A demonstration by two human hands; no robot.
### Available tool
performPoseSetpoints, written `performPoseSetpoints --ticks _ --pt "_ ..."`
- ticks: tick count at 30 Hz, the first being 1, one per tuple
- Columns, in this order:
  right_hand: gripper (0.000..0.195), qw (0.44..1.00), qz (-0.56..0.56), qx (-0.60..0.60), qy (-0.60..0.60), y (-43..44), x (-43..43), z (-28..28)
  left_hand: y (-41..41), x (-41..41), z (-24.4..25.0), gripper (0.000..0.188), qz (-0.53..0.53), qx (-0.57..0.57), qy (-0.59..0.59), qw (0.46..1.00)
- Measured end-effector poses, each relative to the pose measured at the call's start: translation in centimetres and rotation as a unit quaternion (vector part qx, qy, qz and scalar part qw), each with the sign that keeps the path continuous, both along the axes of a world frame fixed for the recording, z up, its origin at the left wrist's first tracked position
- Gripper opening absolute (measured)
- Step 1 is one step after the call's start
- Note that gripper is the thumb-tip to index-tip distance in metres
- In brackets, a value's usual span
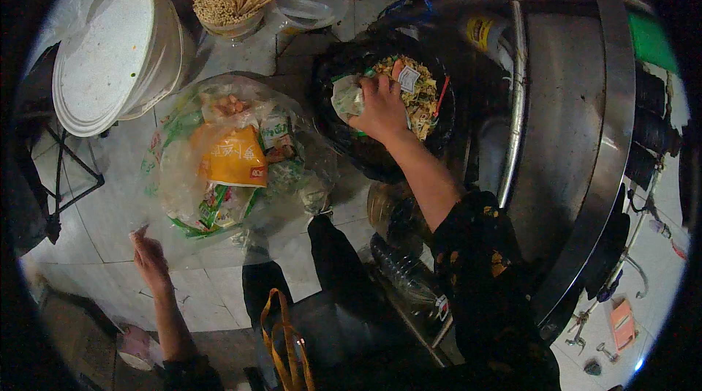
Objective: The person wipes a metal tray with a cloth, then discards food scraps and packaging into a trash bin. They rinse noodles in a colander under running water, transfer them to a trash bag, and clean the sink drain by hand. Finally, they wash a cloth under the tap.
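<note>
My right hand (381, 108) grips a crumpled pale plastic packet (347, 97) with green print. It is over a bin lined with a black plastic bag (378, 163), which holds food scraps (421, 92), wrappers and a red stick. My left hand (148, 254) pinches the near left edge of a large clear plastic bag (175, 251). That bag lies spread on the floor and holds an orange printed packet (233, 155), green and white packets (222, 207) and other wrappers.
A large tub with a white lid (104, 56) stands at the upper left. Beside it is a container of wooden skewers (230, 1) and a clear plastic bowl (312, 1). A metal counter (565, 116) borders the right. Plastic bottles (408, 270) lie beneath my right arm.
</note>
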State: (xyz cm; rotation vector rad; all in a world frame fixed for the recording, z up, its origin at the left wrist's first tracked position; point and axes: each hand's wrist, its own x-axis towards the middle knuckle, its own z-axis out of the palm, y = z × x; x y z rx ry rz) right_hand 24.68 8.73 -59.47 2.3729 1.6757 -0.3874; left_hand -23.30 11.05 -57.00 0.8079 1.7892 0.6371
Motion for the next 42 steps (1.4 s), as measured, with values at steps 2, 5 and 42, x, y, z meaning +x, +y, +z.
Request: performPoseSetpoints --ticks 2,5,42 --pt "0.07 0.999 -0.013 0.01 0.028 -0.5 0.1 0.2 -0.1 0.4 0.6 0.045 -0.014 0.01 0.01 1.0" --pt "0.071 0.999 -0.037 0.024 0.019 -1.0 0.0 -0.2 -0.3 -0.3 -0.3 0.045 -0.007 0.012 0.003 1.0" --pt "0.05 0.994 0.042 -0.065 0.076 -4.4 0.5 3.8 0.2 0.3 0.6 0.042 -0.049 -0.005 0.043 0.998"
